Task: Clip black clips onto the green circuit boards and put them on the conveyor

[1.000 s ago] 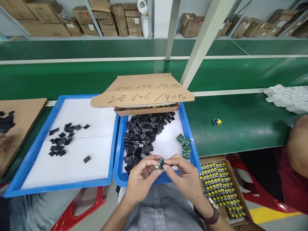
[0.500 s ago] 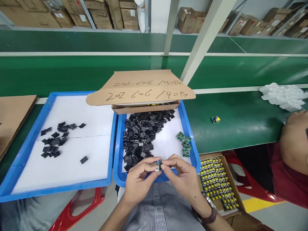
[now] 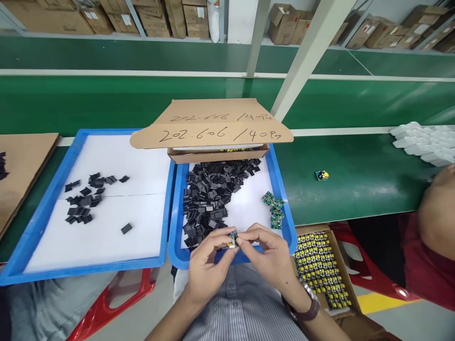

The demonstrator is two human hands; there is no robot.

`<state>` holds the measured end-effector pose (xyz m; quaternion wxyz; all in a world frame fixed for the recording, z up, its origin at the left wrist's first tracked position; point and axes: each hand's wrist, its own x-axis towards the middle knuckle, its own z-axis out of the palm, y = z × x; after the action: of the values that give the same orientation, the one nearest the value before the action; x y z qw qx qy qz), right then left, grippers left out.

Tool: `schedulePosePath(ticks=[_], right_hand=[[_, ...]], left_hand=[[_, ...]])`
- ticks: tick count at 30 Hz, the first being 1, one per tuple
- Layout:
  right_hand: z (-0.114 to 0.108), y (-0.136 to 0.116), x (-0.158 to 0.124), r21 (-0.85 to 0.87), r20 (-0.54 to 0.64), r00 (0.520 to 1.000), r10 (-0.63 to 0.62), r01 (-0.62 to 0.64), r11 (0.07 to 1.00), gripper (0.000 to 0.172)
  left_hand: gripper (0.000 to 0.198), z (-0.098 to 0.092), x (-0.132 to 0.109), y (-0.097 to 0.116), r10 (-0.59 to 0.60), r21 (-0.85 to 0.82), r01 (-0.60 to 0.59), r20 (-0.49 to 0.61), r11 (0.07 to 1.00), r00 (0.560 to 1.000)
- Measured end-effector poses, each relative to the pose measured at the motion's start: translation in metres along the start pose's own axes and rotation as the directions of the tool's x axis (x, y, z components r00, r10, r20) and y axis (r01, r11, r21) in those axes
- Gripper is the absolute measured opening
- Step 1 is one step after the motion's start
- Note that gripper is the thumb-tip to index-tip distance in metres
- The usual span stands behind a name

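A small circuit board part, with bits of green, white and yellow showing, is pinched between both hands over the front edge of the blue-rimmed tray. My left hand grips its left side with thumb and fingers. On its right side, the thumb and fingertips of my right hand close on it. Black rectangular pieces form a heap in the tray's left part. Several small green boards lie at its right side.
An open cardboard box with a written-on flap sits across the tray's back. Another tray with black pieces is at left. One yellow-topped board lies right; a filled carton stands lower right. A person sits at right.
The view has shifted slightly, moving the surroundings a little. The held part is turned slightly, with yellow now showing on it. Both hands still hold it.
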<state>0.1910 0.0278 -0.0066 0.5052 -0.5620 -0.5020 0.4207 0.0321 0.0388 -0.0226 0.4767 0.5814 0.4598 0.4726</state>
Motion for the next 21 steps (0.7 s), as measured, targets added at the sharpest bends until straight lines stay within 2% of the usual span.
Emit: schedulePosePath(ticks=[3,6,8,11,14,17,19,21], right_hand=[[-0.003,0.002,0.001,0.047,0.057,0.995,0.081,-0.084,0.995,0.009],[-0.009,0.001,0.002,0.038,0.073,0.996,0.058,-0.061,0.997,0.009],[-0.013,-0.001,0.002,-0.008,0.105,0.994,0.012,-0.011,1.0,0.011],[-0.018,-0.004,0.004,-0.076,0.164,0.986,-0.033,0.046,0.996,0.014],[-0.02,-0.002,0.006,-0.071,0.178,0.984,-0.008,0.021,0.997,0.015],[-0.018,0.006,0.004,0.07,0.173,0.98,0.103,-0.116,0.991,0.009],[-0.016,0.012,0.0,0.208,0.158,0.972,0.172,-0.203,0.957,0.018],[-0.014,0.016,-0.004,0.308,0.143,0.973,0.181,-0.218,0.926,0.028]], left_hand=[[0.02,0.005,-0.003,-0.001,-0.105,-0.119,0.101,-0.027,0.988,0.994],[0.036,0.006,-0.003,-0.001,-0.14,-0.127,0.136,-0.022,0.982,0.99],[0.033,0.004,-0.002,-0.001,-0.088,-0.06,0.088,0.011,0.994,0.996],[0.034,0.0,0.0,-0.002,0.051,0.018,-0.052,0.056,0.998,0.997],[0.039,-0.003,0.001,-0.004,0.154,0.063,-0.16,0.103,0.985,0.983],[0.041,-0.004,0.0,-0.005,0.134,0.094,-0.145,0.116,0.985,0.984],[0.043,-0.002,-0.001,-0.004,0.087,0.137,-0.097,0.075,0.986,0.993],[0.045,0.0,-0.003,-0.002,0.081,0.204,-0.085,0.03,0.975,0.996]])
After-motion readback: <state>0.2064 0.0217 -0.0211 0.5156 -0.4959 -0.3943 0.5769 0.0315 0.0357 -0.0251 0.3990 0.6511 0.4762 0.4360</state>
